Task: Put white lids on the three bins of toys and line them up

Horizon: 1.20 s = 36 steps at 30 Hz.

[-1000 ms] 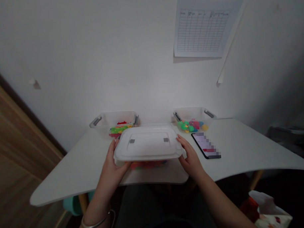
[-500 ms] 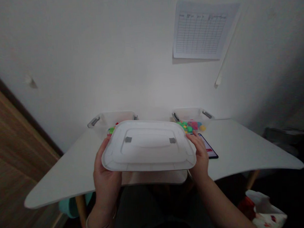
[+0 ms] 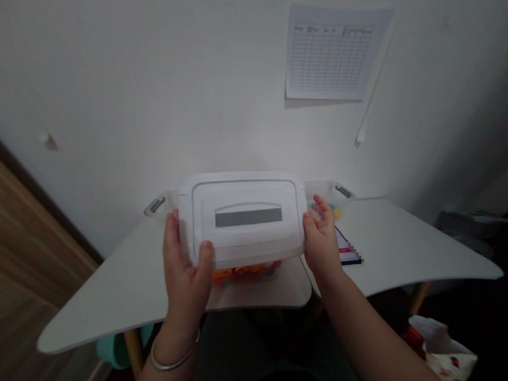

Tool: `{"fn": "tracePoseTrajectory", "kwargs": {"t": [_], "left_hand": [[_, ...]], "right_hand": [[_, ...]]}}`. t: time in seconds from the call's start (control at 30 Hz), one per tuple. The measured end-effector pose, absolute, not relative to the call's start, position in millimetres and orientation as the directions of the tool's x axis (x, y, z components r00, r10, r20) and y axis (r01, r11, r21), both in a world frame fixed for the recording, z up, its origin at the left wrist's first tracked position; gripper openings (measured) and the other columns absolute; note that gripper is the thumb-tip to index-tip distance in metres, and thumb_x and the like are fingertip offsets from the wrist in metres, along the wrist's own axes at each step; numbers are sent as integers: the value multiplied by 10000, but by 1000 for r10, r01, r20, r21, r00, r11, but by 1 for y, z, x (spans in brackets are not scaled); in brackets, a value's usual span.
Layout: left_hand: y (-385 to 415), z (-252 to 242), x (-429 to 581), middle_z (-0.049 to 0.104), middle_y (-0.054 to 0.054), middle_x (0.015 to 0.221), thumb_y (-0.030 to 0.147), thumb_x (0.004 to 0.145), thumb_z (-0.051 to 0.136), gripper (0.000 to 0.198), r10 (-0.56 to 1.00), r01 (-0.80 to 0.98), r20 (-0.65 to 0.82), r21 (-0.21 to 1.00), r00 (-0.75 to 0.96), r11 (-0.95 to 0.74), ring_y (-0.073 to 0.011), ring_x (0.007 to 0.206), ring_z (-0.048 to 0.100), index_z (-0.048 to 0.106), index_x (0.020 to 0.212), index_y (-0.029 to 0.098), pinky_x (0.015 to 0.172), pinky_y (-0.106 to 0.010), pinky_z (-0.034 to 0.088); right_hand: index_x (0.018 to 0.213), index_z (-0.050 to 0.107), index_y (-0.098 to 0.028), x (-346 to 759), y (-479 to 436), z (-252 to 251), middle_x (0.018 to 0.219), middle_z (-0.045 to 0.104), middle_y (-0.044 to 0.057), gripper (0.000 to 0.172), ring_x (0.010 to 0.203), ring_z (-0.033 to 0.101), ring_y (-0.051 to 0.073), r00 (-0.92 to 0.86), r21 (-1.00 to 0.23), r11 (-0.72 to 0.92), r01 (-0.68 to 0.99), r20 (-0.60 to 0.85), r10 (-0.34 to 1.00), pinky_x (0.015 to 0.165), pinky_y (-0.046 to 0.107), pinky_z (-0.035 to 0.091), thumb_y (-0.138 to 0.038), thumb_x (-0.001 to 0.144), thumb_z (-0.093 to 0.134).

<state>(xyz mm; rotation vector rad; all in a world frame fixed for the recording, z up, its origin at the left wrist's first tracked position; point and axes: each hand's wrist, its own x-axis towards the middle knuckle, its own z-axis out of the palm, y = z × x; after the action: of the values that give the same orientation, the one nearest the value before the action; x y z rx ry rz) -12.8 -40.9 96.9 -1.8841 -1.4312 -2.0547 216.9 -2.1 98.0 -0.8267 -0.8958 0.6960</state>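
Note:
A white plastic box lid [image 3: 247,238] is held up in front of me, its face with a grey strip turned toward me. My left hand [image 3: 185,276] is closed on its left edge, the thumb on the near corner. On the opposite edge, my right hand [image 3: 323,246] grips the side with its fingers bent. Orange and red pieces [image 3: 244,273] show just below the lid, mostly hidden by it. Behind my right hand lie more coloured pieces [image 3: 337,212] in a clear box [image 3: 320,187].
A second clear box with a grey latch [image 3: 155,206] stands at the back left, largely covered. A phone [image 3: 348,254] lies right of my hands on the white table [image 3: 414,251]. A printed sheet [image 3: 336,54] hangs on the wall.
The lid has been turned over: its underside with two grey pads faced me before, now its top does. It is also a little higher, uncovering orange pieces below.

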Motion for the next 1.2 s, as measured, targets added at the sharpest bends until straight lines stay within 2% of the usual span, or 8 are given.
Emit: {"fn": "tracePoseTrajectory", "kwargs": {"t": [0.1,0.2,0.4,0.53,0.67,0.8,0.93,1.2], "left_hand": [[-31,89,-19,352,-159,1567,341,857,592,765,578,718,798,503,-171,-482,-309,1457,309,267,1531,183,1204,-522,237],[-22,85,-22,396,-181,1536,371,883,525,693,648,721,739,549,-182,-424,-318,1429,359,316,1508,154,1181,-546,269],[-12,83,-28,548,-170,1418,412,879,458,614,760,758,603,606,-242,-239,-346,1317,497,442,1436,154,1152,-621,239],[-9,81,-36,609,-167,1349,451,862,411,593,838,797,489,593,-243,-115,-356,1262,545,560,1339,132,1107,-586,334],[-9,78,-46,634,-168,1313,500,858,368,637,853,823,477,557,-211,-109,-330,1215,584,584,1318,115,1062,-499,419],[-12,76,-53,634,-168,1316,532,862,339,676,876,817,425,573,-229,-65,-312,1213,593,590,1319,102,1066,-454,426],[-16,75,-49,601,-158,1365,505,860,347,676,884,800,378,599,-275,-7,-312,1256,565,550,1364,103,1090,-455,404],[-21,75,-42,647,-151,1304,528,839,418,620,870,731,443,664,-216,-157,-303,1207,602,641,1262,134,1085,-458,419]], "right_hand": [[1320,437,-224,219,9,84,1306,597,124,581,1151,604,223,413,-889,445,-110,366,834,1005,441,472,-320,761,567],[1255,534,-207,220,16,69,1338,584,125,540,1234,553,253,285,-921,387,50,385,878,1088,486,408,-314,726,550],[1215,623,-190,222,14,51,1339,582,129,511,1394,357,332,210,-801,364,475,505,837,1182,575,224,-357,741,531],[1249,615,-194,223,12,42,1363,571,130,523,1397,362,339,166,-812,289,507,421,892,1172,580,247,-410,781,525],[1275,605,-208,223,8,37,1391,559,128,516,1414,354,318,128,-786,313,534,440,889,1168,570,264,-447,830,502],[1290,604,-184,219,8,37,1391,565,143,534,1408,371,322,74,-730,361,581,489,869,1166,565,274,-446,835,509],[1249,632,-171,218,12,37,1317,623,145,513,1308,486,315,65,-686,421,593,563,824,1145,550,319,-434,829,501],[1164,698,-216,239,3,35,1262,653,130,449,1236,550,294,135,-778,395,488,515,847,1114,551,350,-462,832,523]]}}
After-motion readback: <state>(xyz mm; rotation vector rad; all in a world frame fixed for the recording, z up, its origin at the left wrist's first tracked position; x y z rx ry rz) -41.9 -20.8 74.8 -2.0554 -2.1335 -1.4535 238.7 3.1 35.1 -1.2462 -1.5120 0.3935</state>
